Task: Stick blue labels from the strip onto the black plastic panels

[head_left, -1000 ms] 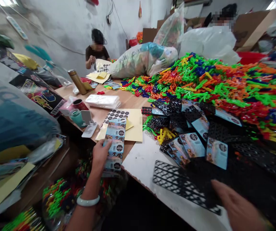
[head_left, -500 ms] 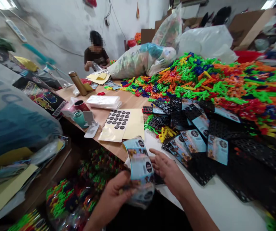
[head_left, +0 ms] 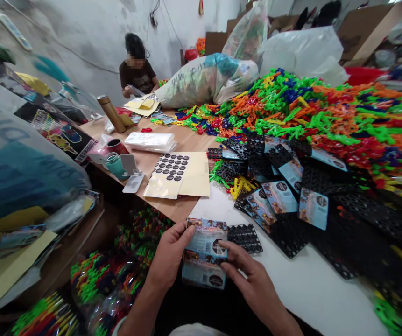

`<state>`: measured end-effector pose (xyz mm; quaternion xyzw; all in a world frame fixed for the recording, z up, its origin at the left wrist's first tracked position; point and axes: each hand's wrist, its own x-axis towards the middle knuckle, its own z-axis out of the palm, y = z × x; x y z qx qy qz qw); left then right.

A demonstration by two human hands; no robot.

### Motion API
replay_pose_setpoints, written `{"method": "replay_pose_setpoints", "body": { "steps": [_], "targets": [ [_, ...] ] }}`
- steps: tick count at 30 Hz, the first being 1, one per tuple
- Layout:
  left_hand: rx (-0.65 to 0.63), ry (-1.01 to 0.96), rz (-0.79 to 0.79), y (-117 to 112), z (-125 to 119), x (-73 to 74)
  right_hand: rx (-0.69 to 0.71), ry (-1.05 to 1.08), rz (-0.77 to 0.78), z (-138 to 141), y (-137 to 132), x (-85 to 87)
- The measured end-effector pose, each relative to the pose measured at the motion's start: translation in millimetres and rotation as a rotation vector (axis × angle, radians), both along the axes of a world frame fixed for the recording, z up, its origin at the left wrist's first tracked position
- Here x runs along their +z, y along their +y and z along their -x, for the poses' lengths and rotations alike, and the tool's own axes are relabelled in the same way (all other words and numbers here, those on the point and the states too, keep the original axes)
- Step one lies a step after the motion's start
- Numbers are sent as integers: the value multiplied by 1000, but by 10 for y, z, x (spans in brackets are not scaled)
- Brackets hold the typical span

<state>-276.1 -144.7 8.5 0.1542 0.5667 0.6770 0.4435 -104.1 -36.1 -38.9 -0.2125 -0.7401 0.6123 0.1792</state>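
Note:
Low at the table's front edge, my left hand [head_left: 171, 249] grips light-blue printed cards [head_left: 204, 254] by their left side, thumb on top. Two card faces show, one above the other, each with a black octagonal sticker; whether they are joined or separate I cannot tell. My right hand [head_left: 248, 266] closes on their right edge, its index finger by the upper sticker and its thumb lower down. Just behind the cards lies a black perforated plastic tray [head_left: 246, 238], partly covered by them. Further back is a sheet of black stickers [head_left: 167, 175] on yellowish paper [head_left: 197, 175].
Black trays with blue cards [head_left: 279, 196] pile up at right, before a heap of colourful plastic pieces [head_left: 292, 112]. A gold flask [head_left: 111, 114], a teal jar [head_left: 116, 164] and a white phone stand [head_left: 132, 179] stand at left. Another person [head_left: 137, 70] sits at the far end.
The cards, curved and tilted before, now lie flatter and lower. My right hand has come down from beside them onto their right edge. The black tray behind them is more exposed.

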Motion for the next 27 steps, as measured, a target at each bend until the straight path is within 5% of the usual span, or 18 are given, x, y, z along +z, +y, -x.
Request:
{"method": "replay_pose_setpoints", "body": {
  "steps": [3, 5, 10, 12, 18, 23, 27],
  "targets": [
    [-21, 139, 20, -5, -74, -14, -190, 45, -253, -37, 114, 83],
    [-77, 232, 22, -34, -137, -43, -280, 60, -274, -14, 200, 144],
    [-155, 406, 24, -85, -302, -106, -123, 96, 169, 86, 273, 100],
    [-158, 395, 49, -77, -348, -110, -136, 141, 216, 93, 253, 42],
    [-97, 351, 112, 9, -374, -111, -389, 65, -599, 41, 204, 141],
    [-183, 579, 86, 38, -388, -121, -96, 168, -648, 114, 148, 373],
    [-260, 809, 109, 39, -424, -151, -36, 80, -712, 137, 155, 425]
  ]
}}
